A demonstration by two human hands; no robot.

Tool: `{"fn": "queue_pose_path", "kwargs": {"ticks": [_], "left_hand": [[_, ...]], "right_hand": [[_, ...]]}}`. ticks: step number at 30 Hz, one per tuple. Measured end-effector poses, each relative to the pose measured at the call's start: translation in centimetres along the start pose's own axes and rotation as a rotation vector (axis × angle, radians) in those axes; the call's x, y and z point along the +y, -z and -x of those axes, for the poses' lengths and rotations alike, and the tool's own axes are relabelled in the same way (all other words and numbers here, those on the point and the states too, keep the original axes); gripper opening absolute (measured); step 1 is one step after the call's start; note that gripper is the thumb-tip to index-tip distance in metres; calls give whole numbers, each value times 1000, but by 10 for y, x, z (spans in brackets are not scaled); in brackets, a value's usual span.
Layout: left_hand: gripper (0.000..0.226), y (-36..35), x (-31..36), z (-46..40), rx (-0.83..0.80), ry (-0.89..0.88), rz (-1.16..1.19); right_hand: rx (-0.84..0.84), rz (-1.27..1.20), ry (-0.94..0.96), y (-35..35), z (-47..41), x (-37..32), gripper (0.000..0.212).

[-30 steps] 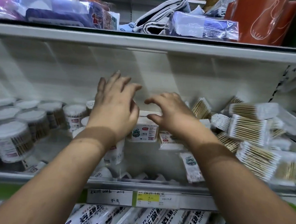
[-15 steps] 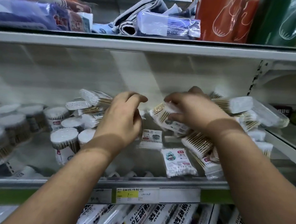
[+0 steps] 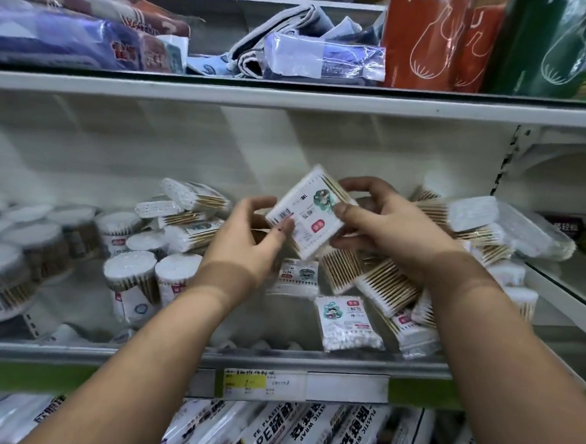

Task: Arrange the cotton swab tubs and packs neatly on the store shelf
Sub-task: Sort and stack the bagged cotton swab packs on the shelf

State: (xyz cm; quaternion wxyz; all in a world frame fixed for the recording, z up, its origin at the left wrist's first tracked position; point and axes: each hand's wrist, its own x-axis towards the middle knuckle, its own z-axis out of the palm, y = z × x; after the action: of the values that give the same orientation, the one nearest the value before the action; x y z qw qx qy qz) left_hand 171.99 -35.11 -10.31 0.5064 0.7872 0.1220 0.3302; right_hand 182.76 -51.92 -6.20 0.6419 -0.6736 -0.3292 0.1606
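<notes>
Both hands hold one flat cotton swab pack (image 3: pixel 307 211), tilted, label facing me, above the middle shelf. My left hand (image 3: pixel 249 243) pinches its lower left edge and my right hand (image 3: pixel 390 227) grips its right side. Round clear tubs of swabs (image 3: pixel 129 273) stand at the shelf's left. Loose packs (image 3: pixel 192 212) lie heaped behind the tubs, and a larger jumbled pile of packs (image 3: pixel 483 233) fills the right. A small pack (image 3: pixel 345 323) lies flat near the front edge.
The shelf's front rail (image 3: pixel 276 361) carries price labels (image 3: pixel 257 382). Plastic wrap boxes (image 3: pixel 306 435) fill the shelf below. Folded cloths (image 3: pixel 295 43) and orange and green packages (image 3: pixel 433 38) sit on the shelf above. A glass shelf (image 3: pixel 565 283) juts in at right.
My right hand lifted a pack out of the right pile and brought it to the middle. My left hand rose to grip it too. The view shifted slightly right.
</notes>
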Motion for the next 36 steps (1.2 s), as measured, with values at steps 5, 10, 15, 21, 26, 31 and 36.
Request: {"fn": "queue_pose_path", "kwargs": {"ticks": [5,10,15,21,26,31,36], "left_hand": [[26,25,9,-8,79,-22,-20],[29,46,8,-4,121,-77,-228],[29,51,4,2,168,-93,-368],[27,55,1,5,201,-81,-381],[25,49,-1,11,263,-51,-344],[19,36,-7,10,298,9,-112],[40,30,6,17,95,146,-582]], "right_hand": [[-187,150,-64,-3,-2,16,46],[-171,968,25,-22,-3,29,52],[-224,1411,146,-49,-16,62,56],[-215,1583,106,-36,-23,58,42],[-274,1242,3,-34,-12,24,52],[-184,554,29,-40,-6,10,52],[-28,20,2,-51,-10,26,46]]}}
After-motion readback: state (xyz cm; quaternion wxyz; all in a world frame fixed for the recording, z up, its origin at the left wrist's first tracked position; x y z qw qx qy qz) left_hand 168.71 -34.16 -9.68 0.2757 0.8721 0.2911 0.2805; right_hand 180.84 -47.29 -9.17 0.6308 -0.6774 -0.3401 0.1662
